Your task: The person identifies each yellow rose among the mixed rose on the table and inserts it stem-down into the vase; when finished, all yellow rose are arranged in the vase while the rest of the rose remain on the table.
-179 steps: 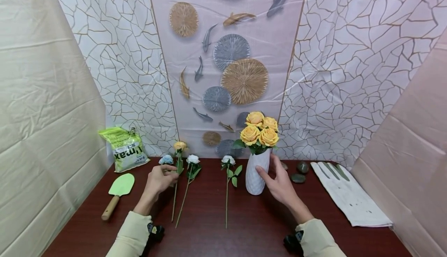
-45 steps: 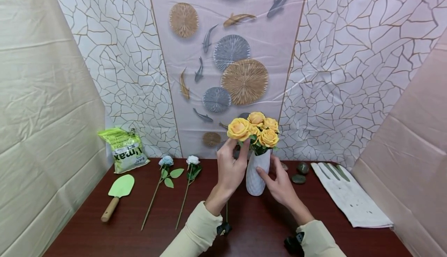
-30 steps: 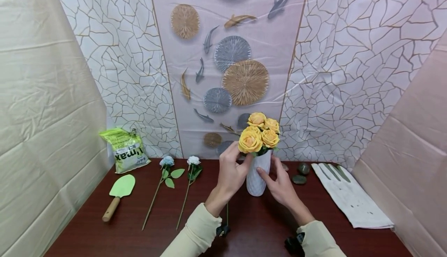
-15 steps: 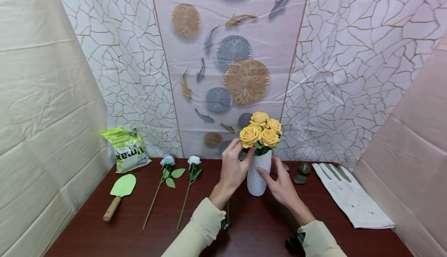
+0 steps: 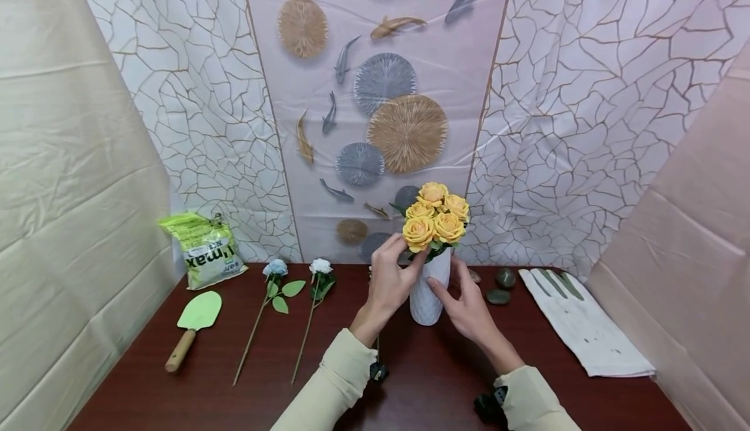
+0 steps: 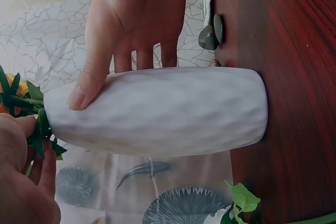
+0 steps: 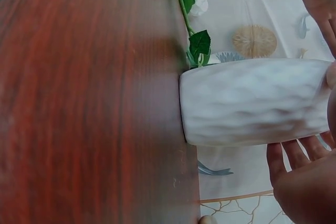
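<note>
A white textured vase [image 5: 426, 302] stands upright on the dark red table, with several yellow roses fanned out above its mouth. My right hand [image 5: 472, 314] grips the vase from the right side, thumb across its front. At the mouth, my left hand [image 5: 388, 284] pinches the front-left yellow rose [image 5: 418, 233] just under its bloom. In the left wrist view, the left thumb and fingers close round green leaves [image 6: 39, 129] and stem beside the rim. The vase hides the lower stems.
To the left lie a blue rose [image 5: 275, 268], a white rose [image 5: 320, 267], a green trowel [image 5: 199, 312] and a lime-green bag [image 5: 206, 255]. My left arm mostly covers another white rose. Dark stones [image 5: 505, 278] and white gloves [image 5: 586, 330] lie on the right.
My left hand has brought a yellow rose from the table's left side to the vase, and its bloom has come down among the others. The right hand keeps its hold on the vase.
</note>
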A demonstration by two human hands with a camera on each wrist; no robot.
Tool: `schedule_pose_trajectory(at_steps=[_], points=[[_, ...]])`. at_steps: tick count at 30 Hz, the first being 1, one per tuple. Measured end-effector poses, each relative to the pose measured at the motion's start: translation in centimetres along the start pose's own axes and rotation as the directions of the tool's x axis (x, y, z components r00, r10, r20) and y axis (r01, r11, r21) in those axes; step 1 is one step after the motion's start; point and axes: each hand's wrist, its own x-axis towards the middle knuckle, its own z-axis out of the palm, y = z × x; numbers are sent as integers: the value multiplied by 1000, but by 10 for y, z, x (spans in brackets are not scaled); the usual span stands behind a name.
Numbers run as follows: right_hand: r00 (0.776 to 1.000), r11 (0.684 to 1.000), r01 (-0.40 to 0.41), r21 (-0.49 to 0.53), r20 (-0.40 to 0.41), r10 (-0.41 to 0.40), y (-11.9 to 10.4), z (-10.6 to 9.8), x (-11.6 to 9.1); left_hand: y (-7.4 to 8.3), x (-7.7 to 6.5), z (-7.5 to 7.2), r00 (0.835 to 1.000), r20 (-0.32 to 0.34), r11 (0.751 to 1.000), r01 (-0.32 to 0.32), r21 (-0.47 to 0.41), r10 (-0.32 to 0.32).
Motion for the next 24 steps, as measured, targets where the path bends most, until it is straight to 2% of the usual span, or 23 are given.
schedule_pose_trajectory(at_steps=[6,15,19,24], points=[[999,1000,7,-7,-33,-8,36,6,6,2,2,5,1000,14,1000,8,14,-9],[1000,1000,-1,-11,-27,0,37,7,3,-7,-7,10,995,-94,1000,17,-24,-19],[999,1000,-7,-5,-36,7,37,7,3,-7,-7,13,996,-82,999,26,-26,-29],[999,1000,-22,0,-34,22,35,7,4,-4,-8,11,995,-82,997,54,-55,-59]])
